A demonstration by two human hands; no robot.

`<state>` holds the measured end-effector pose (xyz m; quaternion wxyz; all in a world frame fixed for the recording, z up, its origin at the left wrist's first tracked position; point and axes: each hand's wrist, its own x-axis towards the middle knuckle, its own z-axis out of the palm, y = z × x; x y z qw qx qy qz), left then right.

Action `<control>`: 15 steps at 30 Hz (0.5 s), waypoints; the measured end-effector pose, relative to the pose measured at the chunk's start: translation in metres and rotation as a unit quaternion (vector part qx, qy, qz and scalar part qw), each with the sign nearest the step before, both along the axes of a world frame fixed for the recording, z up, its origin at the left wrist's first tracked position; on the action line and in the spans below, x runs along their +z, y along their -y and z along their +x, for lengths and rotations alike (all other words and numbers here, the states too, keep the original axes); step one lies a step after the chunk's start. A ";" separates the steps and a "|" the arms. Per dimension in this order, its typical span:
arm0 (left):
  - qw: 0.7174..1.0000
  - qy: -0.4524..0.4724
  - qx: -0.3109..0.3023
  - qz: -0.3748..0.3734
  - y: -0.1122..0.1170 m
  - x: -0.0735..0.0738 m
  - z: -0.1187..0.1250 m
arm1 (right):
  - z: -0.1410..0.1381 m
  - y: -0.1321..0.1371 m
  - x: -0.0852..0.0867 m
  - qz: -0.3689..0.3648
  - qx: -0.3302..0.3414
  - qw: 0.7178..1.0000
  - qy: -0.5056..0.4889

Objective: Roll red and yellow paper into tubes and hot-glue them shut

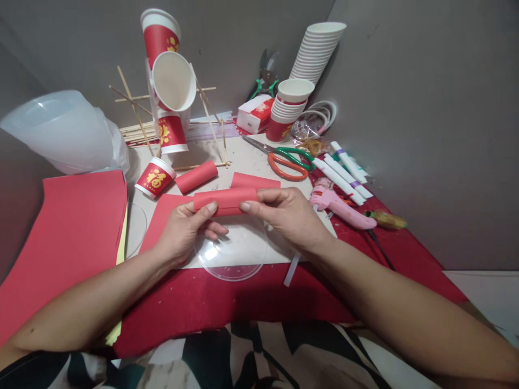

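Observation:
Between my two hands a red paper tube (226,199) is held level above the table, its long seam turned toward me. My left hand (190,224) pinches the tube's left end between thumb and fingers. At the other end, the thumb and fingers of my right hand (290,216) are closed on it. Below lies a clear plastic disc (231,254) on a white board (279,243). Behind the held tube rest another red paper tube (197,177) and a red paper piece (255,180), partly hidden.
Scissors (284,159), markers (344,175) and a pink glue gun (343,208) lie right. Paper cups with sticks (172,86) stand at back left, stacked cups (286,111) at back right. Red paper sheets (81,216) and a translucent container (68,132) are left.

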<state>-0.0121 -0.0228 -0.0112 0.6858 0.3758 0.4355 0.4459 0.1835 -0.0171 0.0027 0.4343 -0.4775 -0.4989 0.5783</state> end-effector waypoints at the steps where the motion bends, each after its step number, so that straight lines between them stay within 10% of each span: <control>1: 1.000 0.001 0.005 0.000 0.000 0.000 0.000 | 0.000 0.000 0.001 -0.001 -0.002 1.000 -0.002; 15: 0.997 -0.006 0.077 0.029 -0.003 0.006 -0.002 | 0.005 -0.004 0.002 0.023 -0.032 0.999 0.014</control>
